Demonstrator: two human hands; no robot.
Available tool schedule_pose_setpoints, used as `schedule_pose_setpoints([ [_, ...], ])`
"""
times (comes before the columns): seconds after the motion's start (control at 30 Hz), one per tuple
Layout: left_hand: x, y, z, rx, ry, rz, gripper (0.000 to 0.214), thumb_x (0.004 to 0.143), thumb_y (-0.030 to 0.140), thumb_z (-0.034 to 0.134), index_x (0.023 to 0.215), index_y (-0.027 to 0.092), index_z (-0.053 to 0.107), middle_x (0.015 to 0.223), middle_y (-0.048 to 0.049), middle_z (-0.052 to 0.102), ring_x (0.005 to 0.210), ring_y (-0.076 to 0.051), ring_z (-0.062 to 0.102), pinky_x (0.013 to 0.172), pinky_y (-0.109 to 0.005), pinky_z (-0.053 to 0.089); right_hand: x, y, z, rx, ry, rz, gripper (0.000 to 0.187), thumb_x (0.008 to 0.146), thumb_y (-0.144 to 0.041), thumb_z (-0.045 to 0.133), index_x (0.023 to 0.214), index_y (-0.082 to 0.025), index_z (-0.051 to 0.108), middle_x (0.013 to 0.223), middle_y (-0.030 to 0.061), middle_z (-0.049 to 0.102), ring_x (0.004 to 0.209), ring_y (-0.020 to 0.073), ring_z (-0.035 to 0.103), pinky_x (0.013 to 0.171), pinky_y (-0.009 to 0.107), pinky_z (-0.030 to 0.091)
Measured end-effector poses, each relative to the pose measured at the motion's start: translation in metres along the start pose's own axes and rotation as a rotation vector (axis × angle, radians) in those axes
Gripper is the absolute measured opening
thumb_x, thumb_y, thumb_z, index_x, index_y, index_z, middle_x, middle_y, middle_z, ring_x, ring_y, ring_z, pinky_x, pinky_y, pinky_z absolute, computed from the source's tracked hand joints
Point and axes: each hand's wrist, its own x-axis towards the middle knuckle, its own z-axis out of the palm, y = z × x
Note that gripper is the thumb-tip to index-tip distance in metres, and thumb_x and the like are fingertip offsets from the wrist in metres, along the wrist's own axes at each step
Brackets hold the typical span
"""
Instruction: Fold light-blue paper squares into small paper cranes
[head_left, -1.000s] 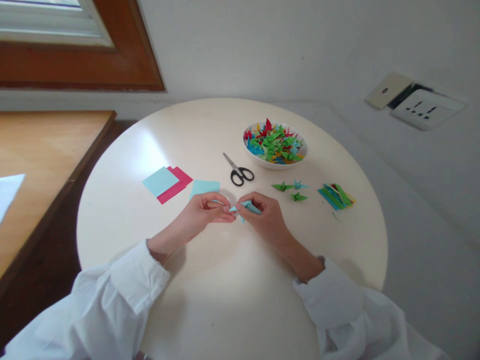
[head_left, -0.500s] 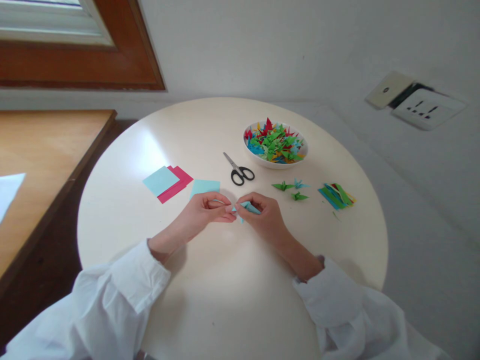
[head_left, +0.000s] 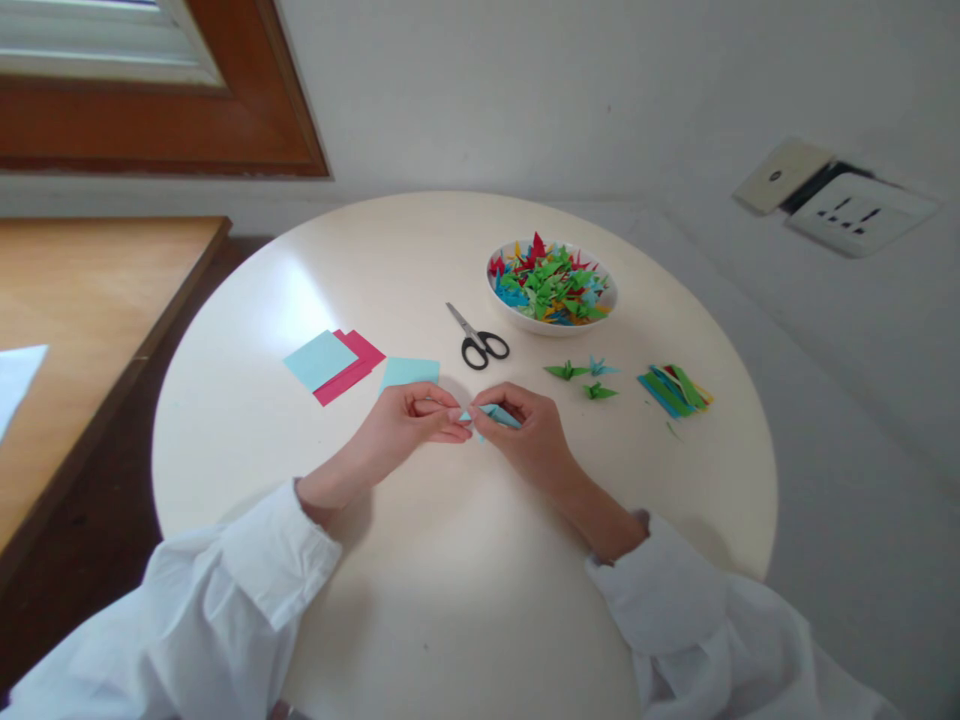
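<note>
Between my two hands is a small piece of folded light blue paper (head_left: 504,415), partly covered by fingers. My left hand (head_left: 414,415) pinches its left tip between thumb and fingers. My right hand (head_left: 529,425) grips the rest of it, thumb and fingertips pressed together. Just beyond my left hand lies a flat light blue paper sheet (head_left: 409,372), its near part hidden by the hand. A pair of scissors (head_left: 476,340) with black handles rests beyond both hands. To the right of my right hand sit several small paper cranes (head_left: 568,371), green and blue.
A white bowl (head_left: 551,327) heaped with colourful paper cranes stands at the back of the round white table (head_left: 450,600). Light blue and pink paper squares (head_left: 322,360) lie at left. Coloured paper strips (head_left: 675,391) are piled at right. A wooden table (head_left: 97,290) adjoins on the left.
Both hands keep almost the same place and grip. The folded paper's lower point shows less below the fingers than before. The whole view has shifted very slightly.
</note>
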Motion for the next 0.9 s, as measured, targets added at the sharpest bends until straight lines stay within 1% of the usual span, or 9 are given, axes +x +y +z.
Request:
schedule_pose_setpoints([
  [0.23, 0.0013, -0.0020, 0.0002, -0.014, -0.015, 0.040, 0.024, 0.065, 0.035, 0.072, 0.069, 0.014, 0.062, 0.066, -0.0025, 0.067, 0.065, -0.015, 0.066, 0.071, -0.031, 0.054, -0.0004, 0.0012, 0.0004, -0.010, 0.009, -0.005, 0.008, 0.067, -0.025, 0.059, 0.063, -0.018, 0.058, 0.057, -0.0018, 0.058, 0.054, 0.0106, 0.049, 0.051, 0.023, 0.038],
  [0.33, 0.0008, -0.0016, 0.0015, 0.020, -0.010, 0.062, 0.022, 0.062, 0.031, 0.075, 0.069, 0.014, 0.062, 0.067, -0.0022, 0.067, 0.066, -0.015, 0.066, 0.071, -0.030, 0.054, -0.0003, 0.0019, 0.0007, -0.001, 0.014, -0.012, 0.007, 0.066, -0.024, 0.059, 0.063, -0.018, 0.058, 0.059, -0.0014, 0.060, 0.055, 0.0113, 0.051, 0.053, 0.023, 0.040],
  [0.43, -0.0004, 0.0000, 0.0036, 0.039, 0.007, 0.056, 0.022, 0.059, 0.026, 0.076, 0.068, 0.014, 0.061, 0.065, -0.0009, 0.066, 0.065, -0.015, 0.065, 0.070, -0.029, 0.053, -0.0005, 0.0024, 0.0013, 0.007, 0.019, -0.016, 0.007, 0.066, -0.024, 0.059, 0.063, -0.018, 0.058, 0.060, -0.0013, 0.061, 0.056, 0.0116, 0.052, 0.054, 0.024, 0.041],
  [0.67, -0.0008, 0.0026, 0.0066, 0.001, 0.052, 0.045, 0.023, 0.057, 0.026, 0.077, 0.066, 0.014, 0.060, 0.061, 0.0001, 0.066, 0.060, -0.015, 0.065, 0.066, -0.029, 0.053, -0.0012, 0.0017, 0.0023, 0.023, 0.032, -0.028, 0.007, 0.067, -0.024, 0.059, 0.064, -0.019, 0.058, 0.061, -0.0011, 0.061, 0.057, 0.0120, 0.054, 0.054, 0.024, 0.041],
  [0.9, -0.0012, 0.0040, 0.0079, -0.009, 0.065, 0.038, 0.023, 0.056, 0.024, 0.078, 0.065, 0.014, 0.059, 0.058, -0.0003, 0.066, 0.058, -0.014, 0.064, 0.063, -0.028, 0.053, -0.0013, 0.0015, 0.0019, 0.037, 0.039, -0.037, 0.007, 0.067, -0.024, 0.060, 0.064, -0.018, 0.058, 0.062, -0.0007, 0.062, 0.057, 0.0121, 0.054, 0.054, 0.024, 0.041],
])
